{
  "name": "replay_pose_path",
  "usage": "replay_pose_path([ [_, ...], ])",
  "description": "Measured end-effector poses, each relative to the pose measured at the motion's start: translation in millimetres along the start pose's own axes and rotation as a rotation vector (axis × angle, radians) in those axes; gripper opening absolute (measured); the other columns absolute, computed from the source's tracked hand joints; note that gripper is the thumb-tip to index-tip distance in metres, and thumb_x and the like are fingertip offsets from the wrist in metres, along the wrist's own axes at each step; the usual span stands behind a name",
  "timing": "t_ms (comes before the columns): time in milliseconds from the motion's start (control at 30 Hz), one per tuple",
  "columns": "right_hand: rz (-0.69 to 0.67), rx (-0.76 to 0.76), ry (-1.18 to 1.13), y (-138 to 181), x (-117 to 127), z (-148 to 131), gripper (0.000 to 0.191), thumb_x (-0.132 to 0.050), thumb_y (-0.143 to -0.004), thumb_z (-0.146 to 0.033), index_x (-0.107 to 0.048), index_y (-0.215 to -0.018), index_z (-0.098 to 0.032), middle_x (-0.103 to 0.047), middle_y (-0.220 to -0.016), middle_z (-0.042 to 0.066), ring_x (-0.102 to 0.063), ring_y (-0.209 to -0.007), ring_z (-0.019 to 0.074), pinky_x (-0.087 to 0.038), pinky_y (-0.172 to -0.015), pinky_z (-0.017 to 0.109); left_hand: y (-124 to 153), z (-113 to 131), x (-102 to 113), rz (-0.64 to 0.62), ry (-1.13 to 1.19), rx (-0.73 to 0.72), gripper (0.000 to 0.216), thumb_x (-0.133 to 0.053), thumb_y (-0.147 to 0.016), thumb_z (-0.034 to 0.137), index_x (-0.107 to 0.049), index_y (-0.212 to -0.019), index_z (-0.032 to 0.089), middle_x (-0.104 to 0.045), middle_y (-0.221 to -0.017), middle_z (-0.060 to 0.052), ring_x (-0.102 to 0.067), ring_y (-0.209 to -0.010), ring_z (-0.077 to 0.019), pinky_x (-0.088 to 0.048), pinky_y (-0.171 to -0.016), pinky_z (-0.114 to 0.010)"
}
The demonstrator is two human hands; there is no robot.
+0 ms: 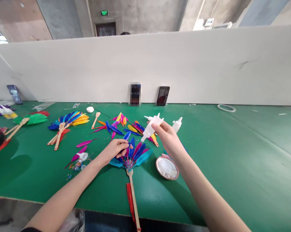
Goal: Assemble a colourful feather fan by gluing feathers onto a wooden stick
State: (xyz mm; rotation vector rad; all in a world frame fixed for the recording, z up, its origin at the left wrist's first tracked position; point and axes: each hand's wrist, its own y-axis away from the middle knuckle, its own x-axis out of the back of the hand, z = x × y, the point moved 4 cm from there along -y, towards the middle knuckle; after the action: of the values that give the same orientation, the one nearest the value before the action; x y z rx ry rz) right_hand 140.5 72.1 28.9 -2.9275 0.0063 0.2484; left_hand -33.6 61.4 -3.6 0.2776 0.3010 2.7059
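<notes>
A feather fan [139, 154] of blue, magenta and turquoise feathers lies before me, its wooden handle [134, 193] pointing toward me and over the table edge. Over the fan's left side, my left hand [118, 149] is closed in a pinch on a blue feather [126, 135], partly hidden by the fingers. Up and to the right, my right hand [166, 132] grips a white squeeze bottle [150, 128], tilted with its nozzle down and left, apart from the fan. Another white bottle [177, 125] stands behind that hand. A round shallow dish [167, 168] sits beside my right forearm.
Loose feathers [114, 127] and a small wooden stick [95, 120] lie farther back. Finished-looking feather fans [69, 122] are at left, near scraps [79, 162]. Two phones [163, 96] lean against the white partition [145, 64]. A clear ring [226, 108] lies at back right.
</notes>
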Motion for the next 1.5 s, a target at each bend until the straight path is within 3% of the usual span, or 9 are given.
replay_pose_path([
  [200, -0.038, 0.054, -0.051, 1, -19, 5, 0.03, -0.057, -0.07, -0.046, -0.053, -0.088, -0.022, -0.064, -0.08, 0.002, -0.059, -0.076, 0.0175, -0.045, -0.065, 0.03, 2, -1, -3, -0.046, 0.01, -0.004, 0.017, -0.047, -0.071, 0.024, -0.058, -0.068, 0.011, -0.044, -0.035, 0.007, -0.036, -0.029, -0.0036, -0.027, -0.037, -0.017],
  [433, -0.01, -0.031, -0.297, 1, -22, 31, 0.03, -0.053, -0.072, -0.049, -0.052, -0.091, -0.026, -0.056, -0.069, -0.003, -0.055, -0.06, 0.0126, -0.045, -0.061, 0.028, 0, -3, -7, -0.105, -0.047, 0.007, 0.018, -0.049, -0.071, 0.025, -0.056, -0.066, 0.01, -0.051, -0.04, 0.004, -0.039, -0.029, -0.0043, -0.03, -0.037, -0.019],
  [600, -0.028, -0.105, -0.408, -3, -19, 37, 0.025, -0.055, -0.07, -0.043, -0.055, -0.086, -0.023, -0.061, -0.076, -0.001, -0.057, -0.064, 0.0128, -0.045, -0.07, 0.03, -1, -3, -8, -0.118, -0.058, -0.013, 0.017, -0.049, -0.073, 0.024, -0.057, -0.068, 0.01, -0.052, -0.043, 0.004, -0.04, -0.03, -0.0039, -0.031, -0.038, -0.019],
  [900, -0.055, -0.087, -0.319, 6, -23, 23, 0.025, -0.062, -0.066, -0.036, -0.058, -0.087, -0.022, -0.066, -0.092, 0.002, -0.06, -0.089, 0.0194, -0.043, -0.082, 0.033, -1, -3, -9, -0.125, -0.062, -0.012, 0.017, -0.049, -0.074, 0.025, -0.057, -0.071, 0.01, -0.054, -0.045, 0.004, -0.04, -0.029, -0.0035, -0.031, -0.04, -0.019],
  [1100, -0.069, -0.083, -0.303, 8, -25, 24, 0.028, -0.064, -0.065, -0.036, -0.058, -0.089, -0.023, -0.065, -0.097, 0.002, -0.06, -0.09, 0.02, -0.044, -0.081, 0.033, 0, -3, -9, -0.132, -0.075, -0.013, 0.017, -0.049, -0.072, 0.027, -0.056, -0.069, 0.011, -0.053, -0.044, 0.005, -0.038, -0.029, -0.0031, -0.031, -0.04, -0.019],
  [1500, -0.038, -0.131, -0.29, 11, -24, 25, 0.027, -0.065, -0.063, -0.037, -0.056, -0.085, -0.023, -0.067, -0.085, 0.002, -0.061, -0.086, 0.0195, -0.045, -0.076, 0.032, -1, 0, -10, -0.117, -0.081, -0.002, 0.019, -0.052, -0.07, 0.029, -0.054, -0.065, 0.012, -0.049, -0.04, 0.006, -0.037, -0.028, -0.0036, -0.028, -0.037, -0.019],
])
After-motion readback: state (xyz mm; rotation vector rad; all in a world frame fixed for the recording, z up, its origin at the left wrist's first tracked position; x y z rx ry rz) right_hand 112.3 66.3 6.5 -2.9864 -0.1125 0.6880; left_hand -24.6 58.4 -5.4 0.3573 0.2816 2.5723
